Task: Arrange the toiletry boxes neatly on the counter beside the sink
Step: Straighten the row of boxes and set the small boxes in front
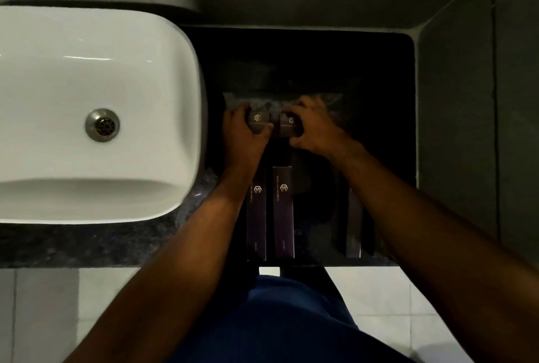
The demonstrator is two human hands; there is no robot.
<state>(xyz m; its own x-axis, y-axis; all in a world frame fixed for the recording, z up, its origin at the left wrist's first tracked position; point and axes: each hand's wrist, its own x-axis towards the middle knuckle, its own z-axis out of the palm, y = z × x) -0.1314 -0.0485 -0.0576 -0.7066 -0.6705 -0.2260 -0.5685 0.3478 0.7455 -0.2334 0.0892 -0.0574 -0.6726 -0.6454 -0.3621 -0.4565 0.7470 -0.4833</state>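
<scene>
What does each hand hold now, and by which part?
The left hand grips one small box by its left side and near edge. The right hand grips a second small box by its right side.

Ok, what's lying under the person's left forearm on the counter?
A long dark toiletry box with a gold logo lies lengthwise under the left forearm, beside a matching box. Its upper left part is covered by the arm, so the full print there cannot be seen.
</scene>
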